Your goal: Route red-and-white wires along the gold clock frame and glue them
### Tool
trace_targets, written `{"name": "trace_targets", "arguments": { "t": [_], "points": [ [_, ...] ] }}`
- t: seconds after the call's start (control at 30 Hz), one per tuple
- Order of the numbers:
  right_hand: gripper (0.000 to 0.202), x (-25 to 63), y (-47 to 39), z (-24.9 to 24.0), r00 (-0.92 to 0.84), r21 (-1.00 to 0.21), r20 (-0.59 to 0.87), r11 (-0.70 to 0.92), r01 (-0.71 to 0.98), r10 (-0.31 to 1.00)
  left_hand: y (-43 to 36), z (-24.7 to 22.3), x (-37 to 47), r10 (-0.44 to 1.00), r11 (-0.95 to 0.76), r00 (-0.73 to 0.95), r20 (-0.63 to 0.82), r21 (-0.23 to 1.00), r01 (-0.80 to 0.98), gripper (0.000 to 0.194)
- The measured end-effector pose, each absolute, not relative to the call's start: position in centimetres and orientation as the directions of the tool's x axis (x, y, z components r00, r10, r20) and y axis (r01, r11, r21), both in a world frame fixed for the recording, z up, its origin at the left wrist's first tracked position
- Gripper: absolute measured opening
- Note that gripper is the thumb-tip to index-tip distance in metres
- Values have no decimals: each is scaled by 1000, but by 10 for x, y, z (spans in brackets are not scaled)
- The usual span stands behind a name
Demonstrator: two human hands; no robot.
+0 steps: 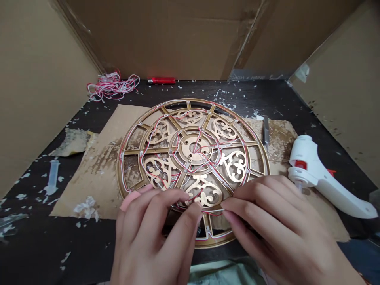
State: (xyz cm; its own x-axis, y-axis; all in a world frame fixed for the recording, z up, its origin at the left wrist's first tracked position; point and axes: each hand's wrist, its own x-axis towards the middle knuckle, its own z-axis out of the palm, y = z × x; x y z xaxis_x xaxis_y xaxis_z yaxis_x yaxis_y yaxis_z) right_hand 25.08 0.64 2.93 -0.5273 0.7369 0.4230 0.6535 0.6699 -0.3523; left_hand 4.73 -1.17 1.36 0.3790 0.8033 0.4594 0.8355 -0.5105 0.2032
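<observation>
Hands [154,233] [276,225] meeting fingertips on wired gold disc [192,158], near rim

The left hand [154,233] and right hand [276,221] are covering the gold disc's [192,158] near rim, while both wrists are running off the bottom edge.

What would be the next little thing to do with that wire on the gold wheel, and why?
Probably press the wire down into the near rim of the gold disc. Both the left hand and the right hand have fingertips meeting there on a strand that looks loose, while the glue gun lies untouched to the right.
</observation>
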Motion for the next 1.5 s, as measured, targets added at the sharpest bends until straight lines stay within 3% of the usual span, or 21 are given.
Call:
{"name": "trace_targets", "arguments": {
  "t": [0.27,0.47,0.67,1.1,1.37,1.5],
  "points": [
    [8,251,6,28,-517,-394,390,646,654,762,-13,17,51,805,-495,333,491,247,833,17],
    [11,249,5,28,-465,-490,406,617,616,787,-20,14,56,777,-458,300,553,170,873,17],
    [11,247,4,30,-448,-474,385,590,654,807,-26,11,56,773,-452,291,563,169,876,22],
    [6,246,8,30,-489,-474,376,617,629,787,-23,13,53,680,-502,362,638,45,864,26],
    [9,244,9,29,-487,-453,416,639,621,768,-26,11,53,713,-458,309,629,85,885,24],
    [12,243,6,28,-465,-464,421,625,628,779,-20,14,55,795,-410,202,571,261,874,17]
  ]
}}
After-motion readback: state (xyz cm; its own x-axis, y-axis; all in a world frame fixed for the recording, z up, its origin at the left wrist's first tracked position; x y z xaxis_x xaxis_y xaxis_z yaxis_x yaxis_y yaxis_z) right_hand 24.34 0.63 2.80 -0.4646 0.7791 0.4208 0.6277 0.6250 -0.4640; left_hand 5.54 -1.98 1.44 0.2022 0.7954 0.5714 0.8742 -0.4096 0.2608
